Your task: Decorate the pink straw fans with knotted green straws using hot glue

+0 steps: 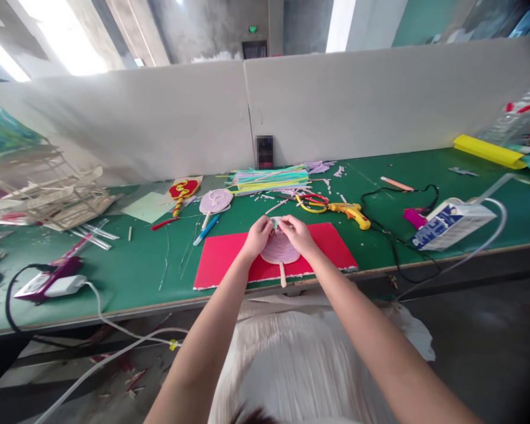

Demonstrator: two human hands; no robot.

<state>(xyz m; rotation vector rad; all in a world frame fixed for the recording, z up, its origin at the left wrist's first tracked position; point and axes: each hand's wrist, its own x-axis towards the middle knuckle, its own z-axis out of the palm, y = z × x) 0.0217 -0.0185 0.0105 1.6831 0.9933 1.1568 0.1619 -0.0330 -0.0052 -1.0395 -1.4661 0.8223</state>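
A round fan-shaped piece in pale purple point(280, 250), with a short cream handle, lies on a red board point(225, 259), its handle toward me. My left hand point(259, 235) is at the fan's upper left edge, its fingers curled together. Opposite it, my right hand point(298, 232) pinches at the upper right edge. Between the fingertips shows a small pale green piece point(276, 222), and both hands seem to grip it. My fingers partly cover the top of the fan.
Behind the board lie a bundle of coloured strips point(269, 178), scissors point(311, 203) and a yellow glue gun point(351, 213). Leftward are a second purple fan point(215, 201), a blue pen point(206, 229), a red-and-yellow fan point(183, 191) and a power strip point(55, 280). A carton point(454, 221) stands right.
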